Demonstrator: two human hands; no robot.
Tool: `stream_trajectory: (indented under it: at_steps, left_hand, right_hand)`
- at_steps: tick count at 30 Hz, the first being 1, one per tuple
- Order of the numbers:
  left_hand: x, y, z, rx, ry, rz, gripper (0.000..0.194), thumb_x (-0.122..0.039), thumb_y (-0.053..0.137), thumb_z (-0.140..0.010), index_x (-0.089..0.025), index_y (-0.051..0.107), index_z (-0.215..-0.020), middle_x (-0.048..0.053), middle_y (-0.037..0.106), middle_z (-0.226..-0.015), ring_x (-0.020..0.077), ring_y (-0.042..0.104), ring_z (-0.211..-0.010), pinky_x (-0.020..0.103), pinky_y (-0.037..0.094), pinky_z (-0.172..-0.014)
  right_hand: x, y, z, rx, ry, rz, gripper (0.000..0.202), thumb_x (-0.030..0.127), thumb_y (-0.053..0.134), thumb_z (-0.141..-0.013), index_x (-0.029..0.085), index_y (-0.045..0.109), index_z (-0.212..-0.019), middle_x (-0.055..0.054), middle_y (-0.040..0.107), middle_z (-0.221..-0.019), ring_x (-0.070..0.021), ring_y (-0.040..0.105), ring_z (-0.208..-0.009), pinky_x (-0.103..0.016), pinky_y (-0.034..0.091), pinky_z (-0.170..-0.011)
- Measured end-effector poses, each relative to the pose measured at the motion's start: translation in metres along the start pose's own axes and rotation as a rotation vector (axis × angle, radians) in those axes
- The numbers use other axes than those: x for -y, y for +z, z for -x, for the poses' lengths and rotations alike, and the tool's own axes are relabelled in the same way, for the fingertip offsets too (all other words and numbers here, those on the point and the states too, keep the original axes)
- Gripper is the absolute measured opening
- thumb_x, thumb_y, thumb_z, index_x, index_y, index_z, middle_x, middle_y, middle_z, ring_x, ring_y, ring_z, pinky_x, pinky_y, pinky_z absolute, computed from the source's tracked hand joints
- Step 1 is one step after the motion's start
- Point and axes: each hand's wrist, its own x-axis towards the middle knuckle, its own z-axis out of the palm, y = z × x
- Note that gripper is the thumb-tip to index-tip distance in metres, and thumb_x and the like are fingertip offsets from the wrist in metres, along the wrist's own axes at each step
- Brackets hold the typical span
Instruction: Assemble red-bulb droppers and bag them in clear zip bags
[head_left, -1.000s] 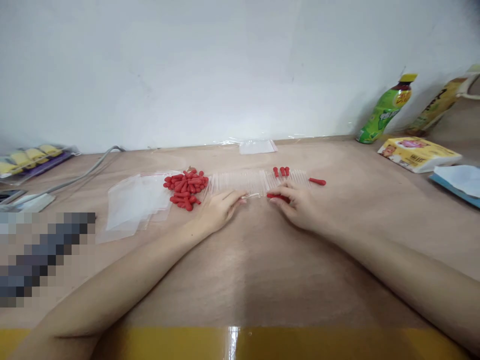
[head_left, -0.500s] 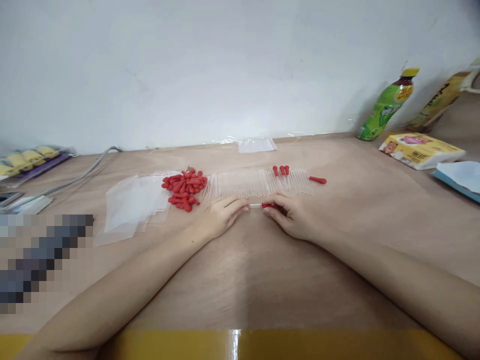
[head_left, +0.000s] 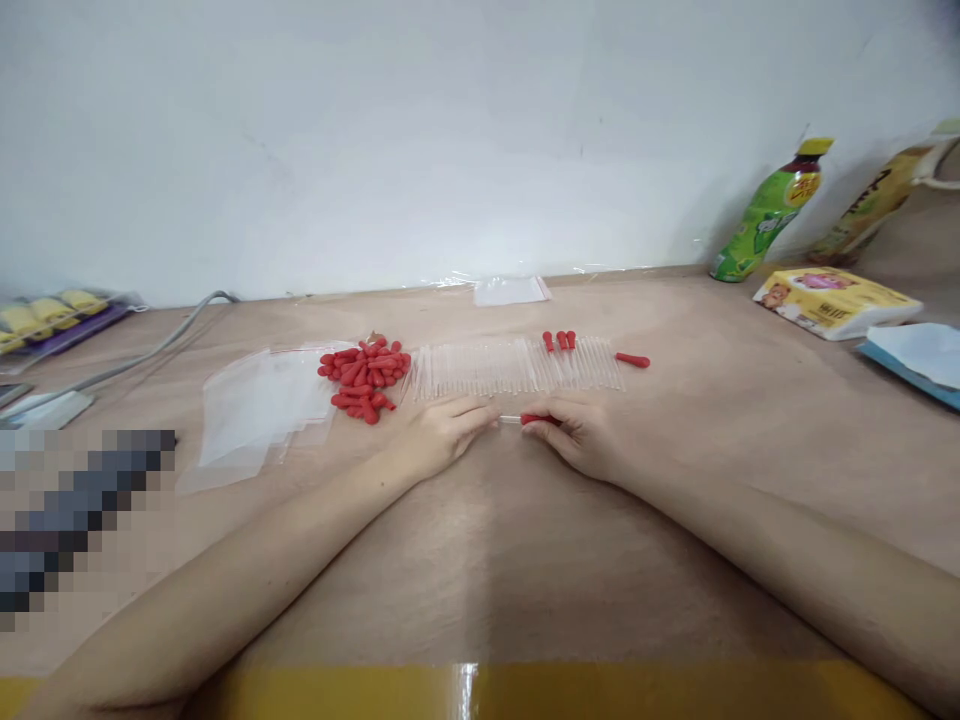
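Between my two hands lies a clear glass dropper tube [head_left: 511, 420], pinched at its left by my left hand [head_left: 448, 432]. My right hand [head_left: 576, 432] grips a red rubber bulb [head_left: 534, 420] at the tube's right end; the fingers partly hide it. Just beyond my hands is a row of clear dropper tubes [head_left: 480, 368]. Three red bulbs [head_left: 560, 341] sit at the far ends of tubes in the right part of that row. A pile of loose red bulbs [head_left: 367, 370] lies left of the row, and a single red bulb [head_left: 632, 360] lies to its right.
Clear plastic bags [head_left: 247, 410] overlap on the left, and a small bag [head_left: 512, 290] lies by the wall. A grey cable [head_left: 161, 350] runs at far left. At right stand a green bottle [head_left: 769, 220] and a yellow tissue pack [head_left: 832, 300].
The red bulb and tube end sit slightly lower, and the right-hand fingers have closed more around the bulb. The whole view has shifted a little. The piles look the same.
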Motion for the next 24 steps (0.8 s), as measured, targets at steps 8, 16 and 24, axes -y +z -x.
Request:
stream_trajectory:
  at_steps: [8,16,24]
  left_hand:
    - [-0.005,-0.001,-0.002,0.046,0.052,-0.053,0.018,-0.014,0.043,-0.089,-0.014,0.059,-0.096,0.007,0.065,-0.083,0.0151,0.060,-0.074,0.026,0.050,-0.064]
    - [-0.001,0.001,-0.001,-0.077,-0.004,-0.158,0.015,-0.022,0.048,-0.088,-0.015,0.058,-0.097,0.006,0.064,-0.084,0.0152,0.058,-0.076,0.028,0.051,-0.070]
    - [-0.004,-0.001,-0.002,-0.072,0.027,-0.193,0.013,-0.023,0.049,-0.088,-0.015,0.058,-0.089,0.004,0.064,-0.075,0.0139,0.058,-0.067,0.026,0.049,-0.062]
  right_hand:
    - [0.000,0.003,0.002,-0.049,-0.113,0.069,0.013,0.022,0.050,-0.084,0.020,0.063,-0.084,-0.002,0.066,-0.077,-0.0122,0.059,-0.068,-0.025,0.046,-0.060]
    - [-0.003,-0.006,-0.003,-0.090,-0.136,0.289,0.011,0.029,0.055,-0.083,0.023,0.064,-0.082,0.000,0.066,-0.069,-0.0159,0.054,-0.069,-0.033,0.034,-0.068]
    - [-0.013,-0.006,-0.004,-0.126,-0.135,0.309,0.009,0.031,0.058,-0.081,0.025,0.064,-0.079,0.002,0.065,-0.066,-0.0157,0.055,-0.072,-0.038,0.028,-0.081]
